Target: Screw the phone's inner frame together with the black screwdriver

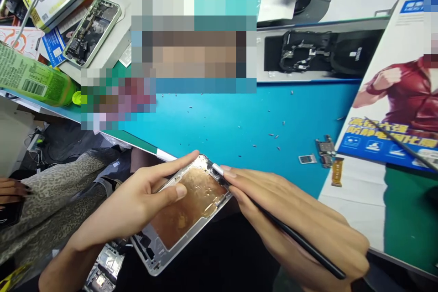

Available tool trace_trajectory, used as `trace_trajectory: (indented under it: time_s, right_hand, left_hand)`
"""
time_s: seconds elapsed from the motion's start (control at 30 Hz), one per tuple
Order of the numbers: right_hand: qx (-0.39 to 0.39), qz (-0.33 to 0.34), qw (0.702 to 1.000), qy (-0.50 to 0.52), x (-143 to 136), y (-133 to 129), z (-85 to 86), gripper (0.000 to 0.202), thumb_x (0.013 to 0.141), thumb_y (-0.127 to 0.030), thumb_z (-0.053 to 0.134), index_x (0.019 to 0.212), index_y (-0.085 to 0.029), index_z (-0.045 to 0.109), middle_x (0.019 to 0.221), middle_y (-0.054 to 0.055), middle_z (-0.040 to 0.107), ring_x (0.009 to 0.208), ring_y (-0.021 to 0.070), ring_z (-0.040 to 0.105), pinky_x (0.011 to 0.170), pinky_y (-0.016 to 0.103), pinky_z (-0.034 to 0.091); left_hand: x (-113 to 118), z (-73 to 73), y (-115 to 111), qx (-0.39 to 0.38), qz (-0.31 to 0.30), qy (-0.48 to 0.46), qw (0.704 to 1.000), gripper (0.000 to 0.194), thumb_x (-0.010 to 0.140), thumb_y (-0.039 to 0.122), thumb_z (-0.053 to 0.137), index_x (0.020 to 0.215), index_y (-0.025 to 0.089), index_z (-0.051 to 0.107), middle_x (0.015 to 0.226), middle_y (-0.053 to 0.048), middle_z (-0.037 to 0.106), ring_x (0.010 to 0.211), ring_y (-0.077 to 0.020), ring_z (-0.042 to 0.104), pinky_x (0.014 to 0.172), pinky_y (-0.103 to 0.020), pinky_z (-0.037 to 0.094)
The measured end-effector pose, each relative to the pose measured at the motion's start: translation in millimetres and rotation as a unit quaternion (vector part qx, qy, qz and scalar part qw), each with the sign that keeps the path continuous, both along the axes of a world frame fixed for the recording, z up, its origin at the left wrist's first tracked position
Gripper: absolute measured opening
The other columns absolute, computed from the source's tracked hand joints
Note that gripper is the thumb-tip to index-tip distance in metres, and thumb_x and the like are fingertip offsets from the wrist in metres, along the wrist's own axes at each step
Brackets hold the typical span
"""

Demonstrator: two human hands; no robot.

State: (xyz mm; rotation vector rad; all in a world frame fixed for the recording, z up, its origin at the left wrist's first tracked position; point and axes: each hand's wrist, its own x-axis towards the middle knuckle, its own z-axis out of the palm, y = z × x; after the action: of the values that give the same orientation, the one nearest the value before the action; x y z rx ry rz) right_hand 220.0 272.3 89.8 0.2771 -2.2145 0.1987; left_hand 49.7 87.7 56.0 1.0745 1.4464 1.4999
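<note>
A silver phone frame [191, 210] with a copper-coloured inner face is tilted over the near edge of the blue mat. My left hand [147, 200] grips its upper left side, the thumb lying on the copper area and the index finger along the top edge. In my right hand [290, 219] is a thin black tool [294, 235] with a silver tip, held like a pen. That tip meets the frame's upper right corner, beside a round dark part; whether it presses on anything is too small to tell.
Tiny screws dot the blue mat [212, 123]. Right of them are a SIM tray [307, 159], small board parts [325, 150] and an orange flex cable [337, 172]. An opened phone [92, 32] and green bottle [37, 75] stand left. Another person's hand [12, 191] shows far left.
</note>
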Motion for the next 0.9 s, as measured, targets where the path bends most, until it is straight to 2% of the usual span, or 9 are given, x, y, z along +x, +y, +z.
trace_trajectory:
  time_s: [0.1,0.47,0.63,0.77,0.9]
  right_hand:
    - [-0.002,-0.009,1.0,0.005,-1.4,-0.6,-0.3,0.042,0.082,0.015,0.077,0.116,-0.01,0.077,0.109,0.01,0.084,0.103,0.0214,0.08,0.088,0.036,0.068]
    - [-0.006,0.014,1.0,-0.002,2.0,2.8,-4.1,0.044,0.083,0.015,0.076,0.123,-0.004,0.076,0.118,0.015,0.082,0.112,0.0233,0.078,0.094,0.04,0.069]
    - [0.007,0.005,1.0,0.004,0.1,2.0,-4.0,0.047,0.081,0.017,0.077,0.123,-0.005,0.076,0.116,0.013,0.083,0.111,0.0228,0.079,0.093,0.039,0.069]
    - [0.002,0.006,1.0,0.002,-0.6,2.1,-2.7,0.046,0.083,0.015,0.077,0.123,-0.006,0.076,0.117,0.013,0.083,0.11,0.0238,0.079,0.092,0.04,0.069]
    - [-0.006,0.002,1.0,-0.018,1.3,3.1,-2.9,0.055,0.083,0.015,0.075,0.131,-0.012,0.076,0.12,0.01,0.082,0.11,0.0271,0.08,0.091,0.043,0.07]
  left_hand:
    - [-0.5,-0.1,0.0,0.009,0.001,0.004,1.0,0.054,0.107,0.052,0.065,0.159,0.047,0.053,0.166,0.015,0.052,0.157,-0.0272,0.047,0.135,-0.038,0.033]
    - [-1.5,-3.6,0.4,0.014,0.002,0.001,1.0,0.057,0.105,0.048,0.069,0.16,0.045,0.053,0.165,0.012,0.055,0.156,-0.0254,0.049,0.135,-0.036,0.029]
    - [-1.4,-3.4,1.9,0.027,-0.008,-0.006,1.0,0.058,0.105,0.048,0.07,0.16,0.044,0.053,0.167,0.011,0.051,0.16,-0.0245,0.043,0.135,-0.033,0.028]
    - [-1.8,-2.5,3.0,0.027,-0.007,0.0,1.0,0.058,0.105,0.049,0.069,0.16,0.043,0.053,0.168,0.01,0.05,0.16,-0.0268,0.043,0.136,-0.036,0.028]
    - [-1.9,-2.3,2.3,0.023,-0.012,-0.011,1.0,0.058,0.106,0.05,0.067,0.161,0.042,0.051,0.167,0.008,0.053,0.159,-0.0296,0.045,0.136,-0.042,0.028]
